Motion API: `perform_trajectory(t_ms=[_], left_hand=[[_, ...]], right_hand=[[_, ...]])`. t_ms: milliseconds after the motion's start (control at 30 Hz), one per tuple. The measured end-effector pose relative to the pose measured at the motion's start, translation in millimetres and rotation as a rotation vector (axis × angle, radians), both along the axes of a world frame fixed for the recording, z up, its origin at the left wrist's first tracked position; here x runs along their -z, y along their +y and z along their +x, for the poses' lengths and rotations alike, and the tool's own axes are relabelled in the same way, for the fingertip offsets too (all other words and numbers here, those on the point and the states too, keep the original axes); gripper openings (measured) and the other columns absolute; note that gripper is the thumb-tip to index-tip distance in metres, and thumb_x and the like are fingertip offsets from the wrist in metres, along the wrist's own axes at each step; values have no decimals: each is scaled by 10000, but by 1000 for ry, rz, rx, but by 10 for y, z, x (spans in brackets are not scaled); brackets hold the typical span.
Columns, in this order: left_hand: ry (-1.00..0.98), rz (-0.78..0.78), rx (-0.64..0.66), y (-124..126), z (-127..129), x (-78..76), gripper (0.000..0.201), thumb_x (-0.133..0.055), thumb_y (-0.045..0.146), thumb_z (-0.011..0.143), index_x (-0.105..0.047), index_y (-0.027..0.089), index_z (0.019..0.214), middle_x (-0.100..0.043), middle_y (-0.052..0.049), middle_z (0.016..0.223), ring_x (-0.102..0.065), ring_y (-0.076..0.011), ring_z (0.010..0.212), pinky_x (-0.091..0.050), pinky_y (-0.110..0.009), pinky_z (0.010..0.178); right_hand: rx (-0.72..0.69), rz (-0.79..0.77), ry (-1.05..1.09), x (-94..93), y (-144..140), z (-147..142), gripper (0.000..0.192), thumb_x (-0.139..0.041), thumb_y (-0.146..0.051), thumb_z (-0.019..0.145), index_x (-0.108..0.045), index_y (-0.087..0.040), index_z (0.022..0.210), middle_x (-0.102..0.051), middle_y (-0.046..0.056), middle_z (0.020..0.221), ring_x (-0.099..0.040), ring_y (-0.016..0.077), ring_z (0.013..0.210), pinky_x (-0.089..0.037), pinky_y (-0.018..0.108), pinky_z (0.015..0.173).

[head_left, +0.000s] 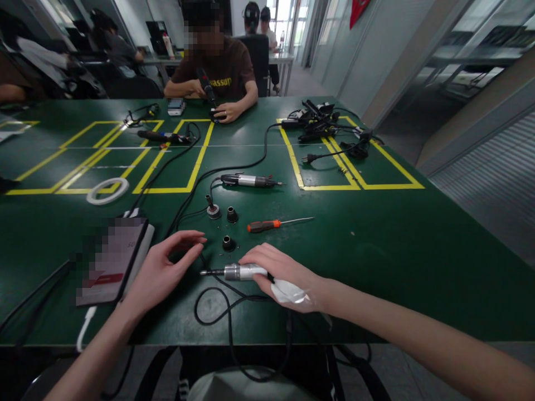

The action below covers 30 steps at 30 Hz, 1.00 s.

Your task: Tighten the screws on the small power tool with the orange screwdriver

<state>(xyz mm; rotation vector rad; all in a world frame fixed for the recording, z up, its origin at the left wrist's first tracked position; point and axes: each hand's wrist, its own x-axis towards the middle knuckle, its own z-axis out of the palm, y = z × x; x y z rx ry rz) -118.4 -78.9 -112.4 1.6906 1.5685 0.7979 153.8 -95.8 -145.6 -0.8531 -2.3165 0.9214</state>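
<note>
My right hand [286, 273] is wrapped round the silver body of an electric screwdriver [240, 272] lying low over the green table, its bit pointing left. White tape or film sticks to the side of that hand. My left hand [169, 264] is held over the table, thumb and fingers apart, nothing between them. Between the hands and just beyond stand two black cone-shaped caps, a nearer cap [228, 244] and a farther cap [232, 215]. Beside them is a round metal part [213, 210] with a stem. A screwdriver with an orange and dark handle [264, 225] lies past my right hand.
Another electric screwdriver [248, 180] lies farther off. A phone [112, 259] is at left near a tape roll [107, 191]. Black cable [211, 323] loops at the front edge. Black tools and cords [320, 120] pile up back right. A person [225, 67] works opposite.
</note>
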Motion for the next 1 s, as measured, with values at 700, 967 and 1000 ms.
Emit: perform_trajectory(t_ms=[700,967,1000], left_hand=[[117,435,40,607,404,-915,349,-645,457,871,-778,177,1032,-797,-60,1032,-723,-200,929,-577,-325,892],[908,247,463,1851,916,-739,510,-573,374,898,-661,132,1338,-746,-165,1246,-704,-305,1117,-543,-395,931],[948,242,518,1924,984,-648,552,-600,359,873,-640,134,1374,-720,-183,1299,-685,-328,1163,-535,-406,941]], right_hand=[[469,353,-96,-207,1424,876,287,-527,-280,981,-636,-200,1235,-695,150,1222,-636,318,1129,-498,525,1030],[524,260,-227,20,1849,792,284,-554,-187,948,-639,-141,1214,-707,152,1135,-645,284,1071,-511,469,1016],[529,258,-237,16,1824,788,277,-558,-175,946,-642,-144,1208,-708,148,1126,-643,284,1071,-509,467,1018]])
